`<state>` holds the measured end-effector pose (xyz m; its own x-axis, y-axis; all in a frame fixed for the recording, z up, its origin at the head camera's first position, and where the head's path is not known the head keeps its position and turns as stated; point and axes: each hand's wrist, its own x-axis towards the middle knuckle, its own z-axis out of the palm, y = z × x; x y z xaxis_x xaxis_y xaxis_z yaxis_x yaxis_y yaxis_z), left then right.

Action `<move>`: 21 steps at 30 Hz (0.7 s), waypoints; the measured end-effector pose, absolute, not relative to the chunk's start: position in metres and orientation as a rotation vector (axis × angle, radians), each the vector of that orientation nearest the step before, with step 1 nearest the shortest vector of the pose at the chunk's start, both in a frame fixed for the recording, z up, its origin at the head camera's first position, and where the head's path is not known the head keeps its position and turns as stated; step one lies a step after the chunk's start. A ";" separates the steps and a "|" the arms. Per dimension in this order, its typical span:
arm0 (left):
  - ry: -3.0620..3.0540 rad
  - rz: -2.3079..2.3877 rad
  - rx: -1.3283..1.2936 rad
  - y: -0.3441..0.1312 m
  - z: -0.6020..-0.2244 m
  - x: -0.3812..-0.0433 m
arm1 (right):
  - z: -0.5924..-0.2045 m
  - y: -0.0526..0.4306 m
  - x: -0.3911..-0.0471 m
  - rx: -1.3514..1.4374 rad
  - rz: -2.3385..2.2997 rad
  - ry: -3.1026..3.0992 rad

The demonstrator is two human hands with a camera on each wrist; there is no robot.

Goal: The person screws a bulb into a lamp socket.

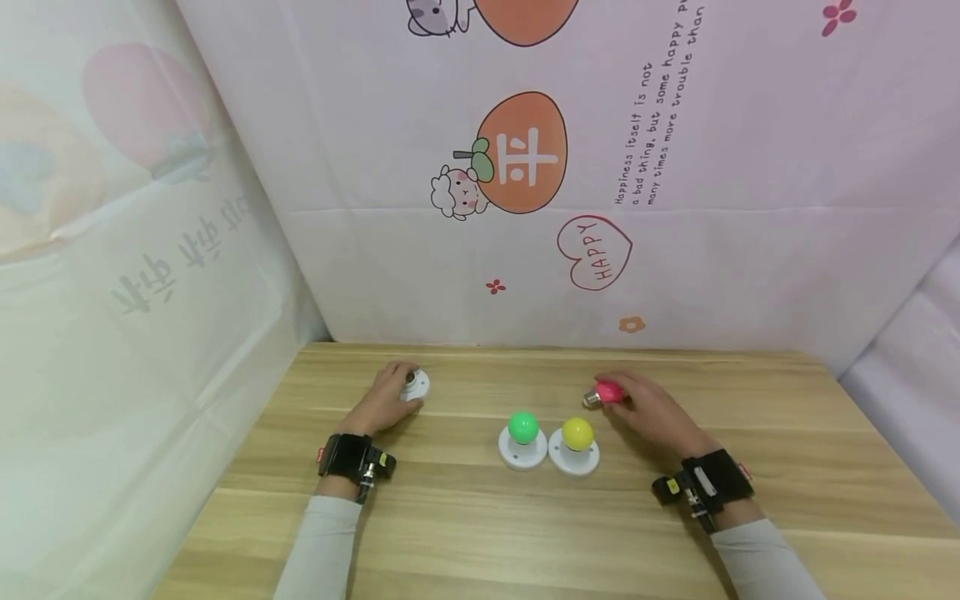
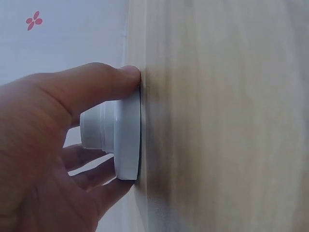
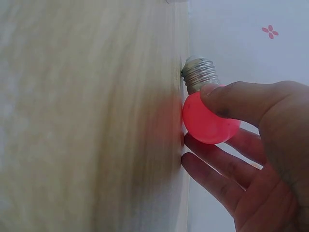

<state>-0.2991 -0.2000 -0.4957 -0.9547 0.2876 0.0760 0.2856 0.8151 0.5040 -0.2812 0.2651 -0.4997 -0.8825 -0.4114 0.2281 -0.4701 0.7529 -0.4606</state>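
A white round lamp socket [image 1: 417, 385] lies at the left of the table, and my left hand [image 1: 387, 398] grips its base from the side. In the left wrist view, thumb and fingers span the rim of the socket [image 2: 126, 140], whose base is against the wood. On the right, my right hand [image 1: 647, 406] holds a red light bulb [image 1: 609, 392] with a silver screw cap. The right wrist view has the thumb on the bulb [image 3: 207, 118] near its cap, with the fingers around the far side; the bulb is at the tabletop.
Between the hands stand a green bulb [image 1: 523, 427] and a yellow bulb [image 1: 577, 433], each upright in its own white socket, the two bases side by side. A printed white cloth [image 1: 420, 275] hangs behind the wooden table [image 1: 480, 533] and along its left side.
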 end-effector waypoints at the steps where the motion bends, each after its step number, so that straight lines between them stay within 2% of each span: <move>1: 2.994 0.825 0.475 -0.200 -0.495 -0.299 | -0.499 0.265 -0.281 0.712 0.794 -2.838; 16: 2.995 0.962 0.397 -0.190 -0.491 -0.301 | -0.500 0.266 -0.280 0.666 0.843 -2.824; 21: 3.062 0.893 0.462 -0.185 -0.488 -0.301 | -0.498 0.266 -0.279 0.633 0.880 -2.814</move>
